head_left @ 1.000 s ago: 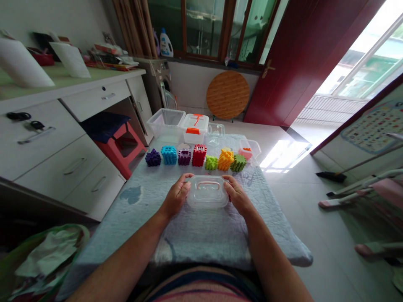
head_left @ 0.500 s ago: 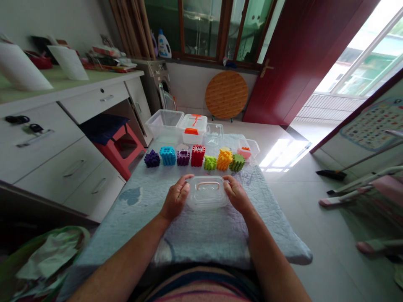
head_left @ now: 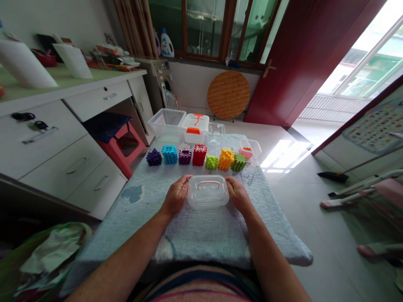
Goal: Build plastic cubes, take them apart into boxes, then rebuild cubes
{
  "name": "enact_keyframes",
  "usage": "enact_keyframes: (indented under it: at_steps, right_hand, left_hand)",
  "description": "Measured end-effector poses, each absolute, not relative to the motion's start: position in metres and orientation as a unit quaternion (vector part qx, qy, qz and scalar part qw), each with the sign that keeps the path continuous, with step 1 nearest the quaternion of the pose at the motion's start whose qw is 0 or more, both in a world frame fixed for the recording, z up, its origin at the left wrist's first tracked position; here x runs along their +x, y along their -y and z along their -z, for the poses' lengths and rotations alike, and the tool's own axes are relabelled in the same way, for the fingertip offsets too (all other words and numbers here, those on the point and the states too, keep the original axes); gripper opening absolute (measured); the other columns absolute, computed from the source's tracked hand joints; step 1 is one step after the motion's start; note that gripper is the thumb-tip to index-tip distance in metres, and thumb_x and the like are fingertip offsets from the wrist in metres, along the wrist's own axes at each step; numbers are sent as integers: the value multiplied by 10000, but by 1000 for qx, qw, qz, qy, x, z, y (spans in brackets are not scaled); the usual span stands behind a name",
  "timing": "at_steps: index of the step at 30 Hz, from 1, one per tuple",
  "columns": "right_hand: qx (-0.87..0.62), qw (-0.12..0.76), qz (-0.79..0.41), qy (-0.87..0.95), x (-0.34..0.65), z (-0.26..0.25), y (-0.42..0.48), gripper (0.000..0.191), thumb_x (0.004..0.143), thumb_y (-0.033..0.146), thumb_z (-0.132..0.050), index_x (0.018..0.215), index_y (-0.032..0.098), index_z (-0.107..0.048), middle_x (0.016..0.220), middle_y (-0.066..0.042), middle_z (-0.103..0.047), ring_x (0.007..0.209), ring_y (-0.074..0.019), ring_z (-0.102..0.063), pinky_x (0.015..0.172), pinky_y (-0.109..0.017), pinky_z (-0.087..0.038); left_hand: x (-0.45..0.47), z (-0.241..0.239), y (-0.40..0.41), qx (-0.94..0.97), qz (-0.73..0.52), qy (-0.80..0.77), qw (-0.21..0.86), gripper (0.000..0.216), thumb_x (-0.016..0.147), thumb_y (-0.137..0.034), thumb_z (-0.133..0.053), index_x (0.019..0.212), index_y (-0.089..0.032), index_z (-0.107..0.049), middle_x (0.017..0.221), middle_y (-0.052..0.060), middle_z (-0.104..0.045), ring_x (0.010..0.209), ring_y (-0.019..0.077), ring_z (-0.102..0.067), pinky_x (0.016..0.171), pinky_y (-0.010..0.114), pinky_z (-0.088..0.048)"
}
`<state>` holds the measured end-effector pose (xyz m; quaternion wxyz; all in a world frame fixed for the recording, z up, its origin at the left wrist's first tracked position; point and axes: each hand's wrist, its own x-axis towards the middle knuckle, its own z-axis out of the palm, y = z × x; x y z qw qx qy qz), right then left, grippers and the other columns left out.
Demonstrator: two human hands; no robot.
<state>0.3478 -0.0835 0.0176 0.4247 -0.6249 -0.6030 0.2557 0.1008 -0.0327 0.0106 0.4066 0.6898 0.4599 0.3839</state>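
Observation:
A small clear plastic box [head_left: 208, 198] with a lid and a pinkish handle is on the near part of the cloth-covered table [head_left: 201, 239]. My left hand [head_left: 176, 195] grips its left side, fingers curled round the edge. On the opposite side my right hand [head_left: 238, 195] holds it the same way. Beyond the box stands a row of coloured interlocking block pieces: dark purple [head_left: 154, 157], blue [head_left: 169, 155], purple [head_left: 185, 157], red [head_left: 199, 155], light green [head_left: 212, 162], yellow [head_left: 226, 160] and olive green [head_left: 238, 163].
Behind the row stand an open clear bin [head_left: 166, 123], a lidded box with an orange latch [head_left: 197, 128], a clear lid or container [head_left: 215, 131] and a small container with pink and orange contents [head_left: 246, 152]. A red stool [head_left: 121, 144] is left of the table.
The box and both hands stay in nearly the same place. My right fingers sit lower along the box's side, and the whole view has shifted slightly.

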Motion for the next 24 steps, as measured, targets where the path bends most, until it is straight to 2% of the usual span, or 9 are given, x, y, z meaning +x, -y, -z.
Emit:
enact_keyframes:
  at_steps: [3, 5, 7, 10, 12, 14, 19, 24]
  right_hand:
    - [-629, 459, -202, 594, 349, -24, 84, 226, 893, 327, -470, 853, 207, -658, 796, -33, -646, 759, -186, -591, 723, -301, -466]
    - [-624, 481, -150, 597, 347, -34, 87, 214, 911, 331, -490, 866, 207, -659, 852, -47, -638, 820, -197, -591, 782, -327, -476]
    - [-603, 475, -116, 630, 342, -45, 90, 177, 911, 326, -538, 937, 213, -672, 947, -63, -644, 922, -216, -588, 876, -369, -472]
    - [-572, 425, -85, 696, 328, -59, 93, 180, 867, 298, -642, 1028, 231, -685, 1124, -83, -643, 1095, -255, -547, 998, -441, -426]
    - [-567, 397, -73, 718, 320, -62, 93, 133, 868, 262, -647, 989, 240, -699, 1152, -82, -649, 1128, -265, -534, 1004, -462, -419]
    - [-563, 389, -69, 726, 315, -60, 92, 97, 898, 232, -607, 917, 243, -702, 1103, -72, -675, 1094, -255, -555, 980, -455, -432]
    - [-538, 422, -73, 726, 315, -58, 91, 139, 937, 226, -560, 899, 237, -693, 1032, -62, -713, 1006, -221, -608, 943, -417, -458]
    - [-546, 462, -95, 693, 326, -69, 97, 172, 948, 275, -533, 909, 244, -698, 1054, -76, -723, 1033, -230, -627, 954, -423, -480]
  left_hand:
    - [98, -11, 30, 661, -418, -448, 432, 391, 929, -413, -441, 1158, -159, -631, 1123, 93, -675, 1059, 246, -612, 961, 356, -445]
    - [95, -12, 28, 644, -435, -413, 475, 458, 936, -491, -443, 1226, -168, -591, 1263, 118, -624, 1193, 266, -560, 1034, 386, -406]
    - [91, -13, 28, 649, -434, -356, 513, 625, 894, -615, -487, 1353, -192, -495, 1413, 140, -520, 1336, 300, -453, 1099, 430, -348]
    - [89, -16, 31, 685, -401, -294, 532, 1046, 692, -719, -696, 1513, -227, -274, 1518, 177, -377, 1432, 364, -314, 1143, 508, -280]
    - [89, -19, 35, 709, -373, -284, 527, 1256, 570, -656, -830, 1552, -249, -160, 1528, 192, -336, 1431, 387, -307, 1153, 539, -261]
    - [91, -21, 38, 730, -355, -284, 510, 1332, 527, -556, -899, 1561, -274, -109, 1526, 190, -321, 1420, 383, -327, 1164, 546, -248]
    - [93, -21, 40, 761, -353, -281, 466, 1280, 585, -405, -910, 1564, -283, -94, 1495, 167, -355, 1394, 358, -373, 1169, 538, -269]
    - [94, -18, 40, 766, -354, -288, 453, 1215, 651, -302, -869, 1568, -267, -72, 1472, 173, -372, 1373, 345, -403, 1160, 539, -290]
